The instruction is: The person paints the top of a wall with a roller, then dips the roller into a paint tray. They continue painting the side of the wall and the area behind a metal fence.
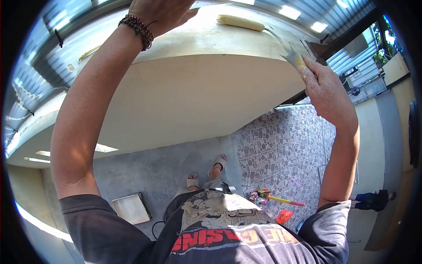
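My right hand (329,90) is wrapped round the yellowish handle of a paint roller (241,22). The roller's long cream sleeve lies against the upper part of a pale cream wall (211,94), near its top edge. A bent metal frame links sleeve and handle. High at the top of the view, my left hand (165,13) is near the wall's bright upper ledge, with a braided bracelet at the wrist. Its fingers are partly cut off by the frame edge, and whether they hold anything is hidden.
A paint tray (131,209) lies on the grey floor, left of my feet. Colourful items and a yellow-pink stick (285,201) lie on the stone-patterned tiles (277,149). Another person (372,200) is at the far right. Corrugated metal roofing (39,61) is overhead.
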Demonstrator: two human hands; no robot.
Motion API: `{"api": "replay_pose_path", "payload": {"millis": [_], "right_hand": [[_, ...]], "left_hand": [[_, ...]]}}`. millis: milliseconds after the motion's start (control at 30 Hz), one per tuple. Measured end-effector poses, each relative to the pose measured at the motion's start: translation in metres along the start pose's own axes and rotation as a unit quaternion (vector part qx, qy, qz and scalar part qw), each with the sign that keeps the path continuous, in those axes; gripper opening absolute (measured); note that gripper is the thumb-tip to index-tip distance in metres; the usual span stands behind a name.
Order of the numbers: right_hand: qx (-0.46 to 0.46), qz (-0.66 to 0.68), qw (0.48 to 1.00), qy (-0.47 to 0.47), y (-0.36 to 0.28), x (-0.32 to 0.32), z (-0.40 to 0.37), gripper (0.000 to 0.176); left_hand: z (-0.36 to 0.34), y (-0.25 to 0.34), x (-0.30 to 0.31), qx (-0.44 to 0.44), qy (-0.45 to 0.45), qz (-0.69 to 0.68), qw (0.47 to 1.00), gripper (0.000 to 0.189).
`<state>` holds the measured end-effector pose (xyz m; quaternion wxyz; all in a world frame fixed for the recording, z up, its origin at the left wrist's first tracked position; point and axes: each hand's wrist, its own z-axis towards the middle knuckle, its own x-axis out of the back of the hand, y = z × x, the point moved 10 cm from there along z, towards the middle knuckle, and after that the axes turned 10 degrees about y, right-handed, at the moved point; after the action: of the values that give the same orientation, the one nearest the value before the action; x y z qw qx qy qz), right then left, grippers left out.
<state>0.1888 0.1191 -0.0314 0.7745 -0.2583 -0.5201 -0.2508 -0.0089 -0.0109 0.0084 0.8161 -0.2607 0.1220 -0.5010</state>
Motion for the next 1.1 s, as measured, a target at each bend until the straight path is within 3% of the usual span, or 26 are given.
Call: {"api": "replay_pose_path", "payload": {"millis": [133,233,333,400,567,633,767,800,933,1000,1067,1100], "right_hand": [[0.065,-0.018,0.997,0.035,-0.002,-0.024,0.047,0.042],[0.014,-0.051,0.999,0.003,-0.011,-0.029,0.054,0.042],[-0.037,-0.001,0.999,-0.04,-0.007,-0.025,0.034,0.042],[0.04,-0.006,0.999,0.002,-0.007,-0.005,0.011,0.042],[0.007,0.018,1.0,-0.009,-0.003,0.0,0.005,0.043],[0.022,-0.024,0.999,0.004,-0.007,-0.009,0.018,0.043],[0.094,-0.005,0.996,0.009,-0.006,0.008,-0.013,0.042],[0.0,0.011,1.0,-0.014,-0.006,0.019,-0.032,0.04],[-0.066,0.043,0.997,-0.015,0.006,0.032,-0.057,0.04],[-0.017,0.014,1.0,-0.02,-0.001,0.025,-0.037,0.041],[0.117,0.021,0.992,0.035,-0.006,0.006,-0.002,0.042],[0.115,0.02,0.993,0.036,-0.006,-0.002,0.005,0.042]], "left_hand": [[0.001,0.001,0.002,0.001,-0.03,0.0,1.0,0.08],[0.001,0.001,0.0,0.002,-0.035,0.003,0.999,0.08],[0.001,0.001,0.002,-0.003,-0.019,0.016,1.0,0.079],[0.001,0.0,-0.001,0.003,-0.036,0.015,0.999,0.078],[0.001,0.001,0.001,-0.002,-0.042,0.009,0.999,0.081],[0.003,0.003,0.005,-0.014,0.011,0.021,1.0,0.08],[0.002,0.002,0.005,-0.007,-0.014,0.005,1.0,0.082],[0.002,0.001,0.003,0.0,-0.034,0.0,0.999,0.082],[0.002,0.0,0.001,0.0,-0.039,-0.009,0.999,0.084],[0.003,0.001,0.004,-0.005,-0.017,-0.021,1.0,0.082],[0.002,0.002,0.003,-0.01,-0.001,-0.015,1.0,0.081],[0.002,0.002,0.004,-0.011,0.013,-0.006,1.0,0.08]]}}
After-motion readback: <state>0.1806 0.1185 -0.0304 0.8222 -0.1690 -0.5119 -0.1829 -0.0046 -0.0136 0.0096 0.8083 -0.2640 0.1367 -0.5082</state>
